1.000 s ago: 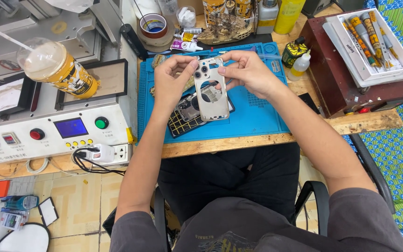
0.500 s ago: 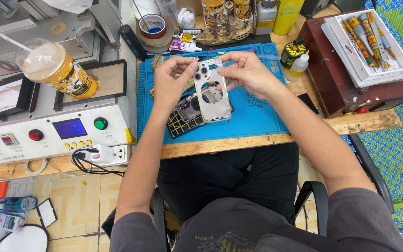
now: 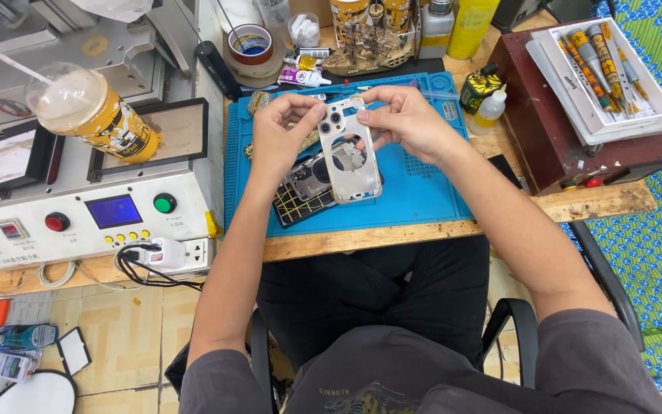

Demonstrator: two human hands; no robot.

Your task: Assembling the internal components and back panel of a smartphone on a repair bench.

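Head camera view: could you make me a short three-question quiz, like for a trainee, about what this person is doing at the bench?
1. True or false: both the left hand and the right hand hold the silver phone back frame.
2. What lies under the frame on the blue work mat? A) an opened phone body with a black-and-yellow grid part, B) a screwdriver, C) a roll of tape.
3. Fill in: the iced drink cup rests on top of the white ______.

Key
1. True; each hand grips the frame's upper end, by the camera cut-out.
2. A, the opened phone body.
3. Machine, the one with a small blue screen and coloured buttons.
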